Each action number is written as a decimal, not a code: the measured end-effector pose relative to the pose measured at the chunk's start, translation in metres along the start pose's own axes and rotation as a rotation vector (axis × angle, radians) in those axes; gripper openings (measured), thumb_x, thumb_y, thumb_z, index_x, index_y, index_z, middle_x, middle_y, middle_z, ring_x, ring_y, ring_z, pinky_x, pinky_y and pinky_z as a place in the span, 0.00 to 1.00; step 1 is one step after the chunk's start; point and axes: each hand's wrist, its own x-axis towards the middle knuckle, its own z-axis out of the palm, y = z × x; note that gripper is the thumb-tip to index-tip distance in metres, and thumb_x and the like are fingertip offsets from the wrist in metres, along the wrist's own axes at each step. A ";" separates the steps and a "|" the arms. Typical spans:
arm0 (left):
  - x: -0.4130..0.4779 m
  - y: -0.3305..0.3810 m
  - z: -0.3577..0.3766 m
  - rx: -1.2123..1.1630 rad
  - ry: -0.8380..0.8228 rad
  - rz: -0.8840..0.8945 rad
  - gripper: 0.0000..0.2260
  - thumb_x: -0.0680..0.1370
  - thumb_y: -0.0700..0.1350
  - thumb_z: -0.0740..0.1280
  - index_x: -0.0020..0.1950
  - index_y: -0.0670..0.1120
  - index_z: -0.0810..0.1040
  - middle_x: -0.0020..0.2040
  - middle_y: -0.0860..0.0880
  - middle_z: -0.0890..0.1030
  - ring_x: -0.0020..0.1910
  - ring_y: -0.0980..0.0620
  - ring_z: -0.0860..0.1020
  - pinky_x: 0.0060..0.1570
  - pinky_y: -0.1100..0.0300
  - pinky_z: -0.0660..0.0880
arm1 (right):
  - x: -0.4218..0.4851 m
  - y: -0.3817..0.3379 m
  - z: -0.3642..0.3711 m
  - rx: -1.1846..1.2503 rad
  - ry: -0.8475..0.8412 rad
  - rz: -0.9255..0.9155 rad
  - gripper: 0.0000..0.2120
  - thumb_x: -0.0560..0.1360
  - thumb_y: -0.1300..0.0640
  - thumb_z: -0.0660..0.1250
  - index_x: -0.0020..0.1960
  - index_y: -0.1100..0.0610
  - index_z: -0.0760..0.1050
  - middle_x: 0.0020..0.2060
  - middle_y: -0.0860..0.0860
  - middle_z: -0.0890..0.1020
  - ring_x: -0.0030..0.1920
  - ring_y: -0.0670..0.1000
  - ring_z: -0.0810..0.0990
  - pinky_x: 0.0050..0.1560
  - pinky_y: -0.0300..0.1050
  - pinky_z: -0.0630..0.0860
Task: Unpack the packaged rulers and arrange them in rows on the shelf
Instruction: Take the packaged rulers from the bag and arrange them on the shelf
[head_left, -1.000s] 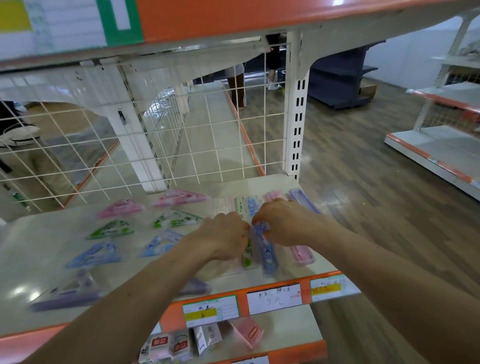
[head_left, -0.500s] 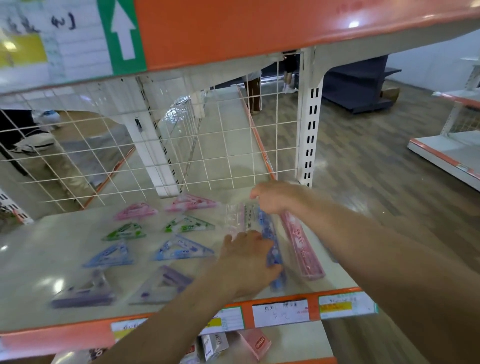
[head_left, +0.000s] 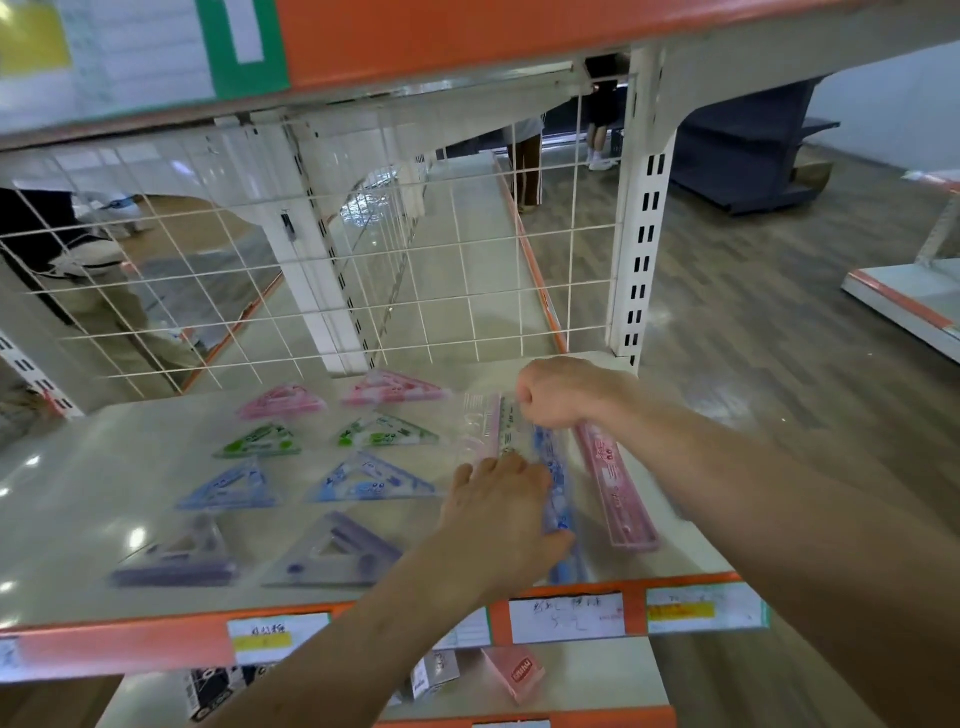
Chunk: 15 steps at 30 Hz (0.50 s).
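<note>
Left hand (head_left: 498, 499) lies flat, fingers near straight, pressing on the clear packet (head_left: 485, 421) and the blue ruler (head_left: 560, 512). It grips nothing and probably just pins the plastic so it can't slide.

Right hand (head_left: 556, 395) is curled tight at the packet's far end. It looks like a pinch on the plastic, but blur hides whether it also has a ruler end.

My read: hold down, pull, and the contents slide out.

The pink ruler (head_left: 615, 488) is unpacked and lies flat on the shelf (head_left: 104, 467) just right of the blue one, running front to back. That starts the ruler row.

Set squares (head_left: 371, 480) sit to the left in colour-sorted rows, so the rulers get the right end.

Risk: the slick packet drags its neighbours out of line.
</note>
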 end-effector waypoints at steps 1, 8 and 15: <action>0.000 0.000 -0.003 -0.068 0.031 -0.024 0.23 0.77 0.57 0.63 0.68 0.48 0.68 0.62 0.48 0.71 0.62 0.47 0.69 0.63 0.53 0.64 | 0.000 0.001 -0.003 0.055 0.028 0.003 0.08 0.72 0.66 0.59 0.36 0.57 0.68 0.35 0.53 0.73 0.36 0.52 0.74 0.34 0.43 0.71; 0.020 0.000 -0.019 -1.125 0.011 -0.403 0.19 0.79 0.46 0.65 0.69 0.43 0.69 0.64 0.43 0.77 0.58 0.45 0.76 0.59 0.52 0.73 | -0.029 -0.001 -0.045 0.615 0.131 -0.097 0.08 0.74 0.66 0.65 0.52 0.58 0.76 0.41 0.50 0.77 0.42 0.51 0.79 0.46 0.47 0.80; 0.018 0.019 -0.025 -1.523 0.208 -0.183 0.06 0.81 0.37 0.59 0.55 0.44 0.72 0.34 0.48 0.78 0.37 0.48 0.79 0.52 0.46 0.78 | -0.060 -0.010 -0.067 1.239 0.028 -0.221 0.27 0.75 0.70 0.65 0.71 0.60 0.63 0.48 0.59 0.82 0.48 0.53 0.82 0.55 0.50 0.78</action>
